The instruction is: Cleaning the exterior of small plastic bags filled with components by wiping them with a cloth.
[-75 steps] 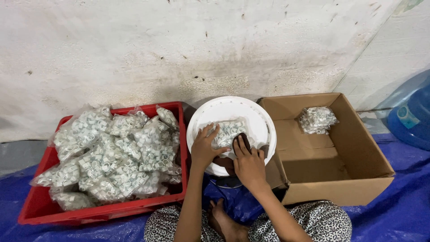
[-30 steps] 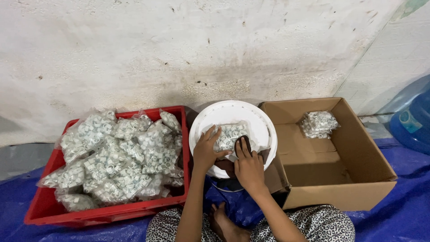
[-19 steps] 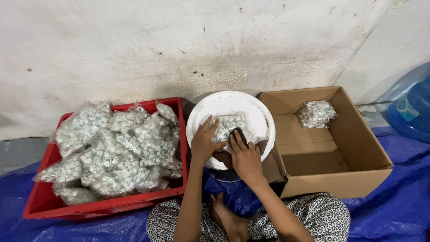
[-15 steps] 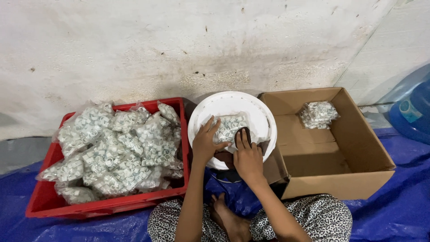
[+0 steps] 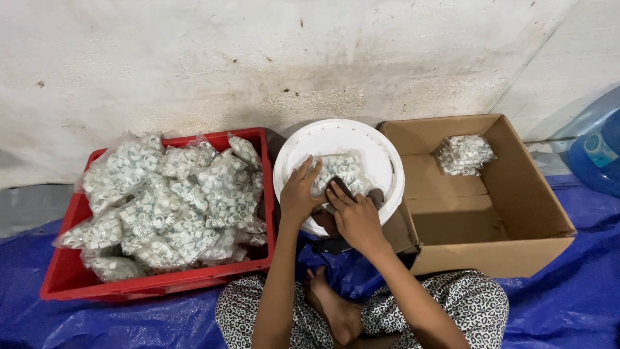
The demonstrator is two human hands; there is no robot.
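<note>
On the white round lid (image 5: 381,152) between the two containers, your hands worked one clear bag of small white rings (image 5: 341,169). Your left hand (image 5: 298,194) lay flat on the bag's left edge with its fingers spread and pressing down; your right hand (image 5: 354,216) rested on the bag's near edge, fingers held together and bearing on the plastic, though whether they pinched it could not be told. Compared with the view two and a half seconds earlier, both hands stayed on the same bag at the same spot on the lid, and the bag itself had not left it. To your left, the red crate (image 5: 64,274) still held its heap of filled bags (image 5: 174,200), seemingly unchanged in number. To your right, the open cardboard box (image 5: 523,200) still contained a single filled bag (image 5: 464,154) in its far corner, as before. A blue tarpaulin (image 5: 568,304) covered the floor beneath everything, and a blue water jug (image 5: 597,155) stood at the far right edge. The slight shift of all items across the earlier views came from your head moving.
</note>
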